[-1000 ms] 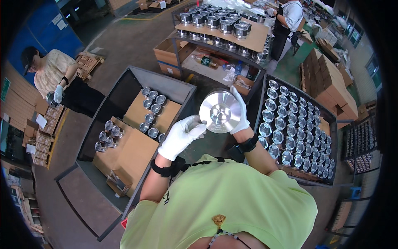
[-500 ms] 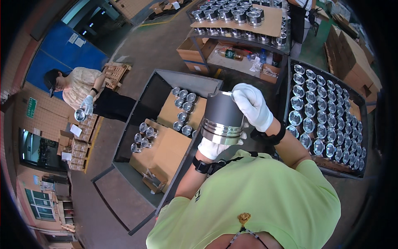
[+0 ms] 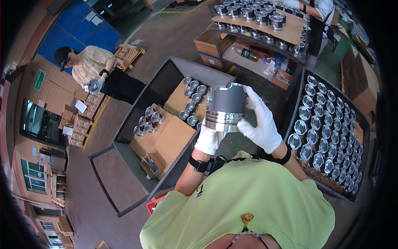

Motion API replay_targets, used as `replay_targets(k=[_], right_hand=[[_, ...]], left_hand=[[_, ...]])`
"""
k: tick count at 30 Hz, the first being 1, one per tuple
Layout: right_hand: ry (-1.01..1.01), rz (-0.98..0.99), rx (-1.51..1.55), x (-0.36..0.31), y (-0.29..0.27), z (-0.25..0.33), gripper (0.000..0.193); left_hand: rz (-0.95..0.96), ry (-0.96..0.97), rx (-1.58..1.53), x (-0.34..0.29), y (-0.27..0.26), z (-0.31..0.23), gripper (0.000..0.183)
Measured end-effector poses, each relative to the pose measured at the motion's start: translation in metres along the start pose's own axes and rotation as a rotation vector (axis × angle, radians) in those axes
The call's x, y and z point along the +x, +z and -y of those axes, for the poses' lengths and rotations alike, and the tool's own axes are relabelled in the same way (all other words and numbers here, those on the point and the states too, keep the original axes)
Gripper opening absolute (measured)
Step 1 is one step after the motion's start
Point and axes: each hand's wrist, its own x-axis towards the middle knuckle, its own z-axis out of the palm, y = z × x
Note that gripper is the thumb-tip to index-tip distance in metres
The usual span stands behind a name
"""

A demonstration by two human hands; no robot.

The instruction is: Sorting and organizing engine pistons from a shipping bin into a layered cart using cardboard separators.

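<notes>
A large metal piston (image 3: 229, 99), with a dark grey skirt and shiny ring grooves, is held up in front of my chest with its grooved end down. My white-gloved left hand (image 3: 209, 140) closes on it from below and behind, most of its fingers hidden by the piston. On the other side, my gloved right hand (image 3: 265, 128) spans the piston, fingertips near its top edge and thumb by the bright lower rim. In the cart to the left, several pistons (image 3: 190, 108) stand in groups on brown cardboard (image 3: 172, 135).
The grey metal cart (image 3: 199, 67) stands at front left. To the right is a dark-framed bin (image 3: 367, 118) with rows of pistons (image 3: 327, 130). A loaded rack (image 3: 257, 39) stands behind. One co-worker (image 3: 93, 62) holds a piston (image 3: 93, 86) at left; another person (image 3: 321, 16) is at the rack.
My right hand has slid from the piston's top edge down along its side, thumb now at the lower rim. The piston has turned slightly. The view has shifted, and the co-worker's piston is held differently.
</notes>
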Motion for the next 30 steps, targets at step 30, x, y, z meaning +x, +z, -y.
replay_targets(k=[30], right_hand=[[0.475, -0.097, 0.819, -0.023, 0.039, -0.026, 0.039]], left_hand=[[0.09, 0.765, 1.56, -0.031, 0.063, -0.037, 0.101]])
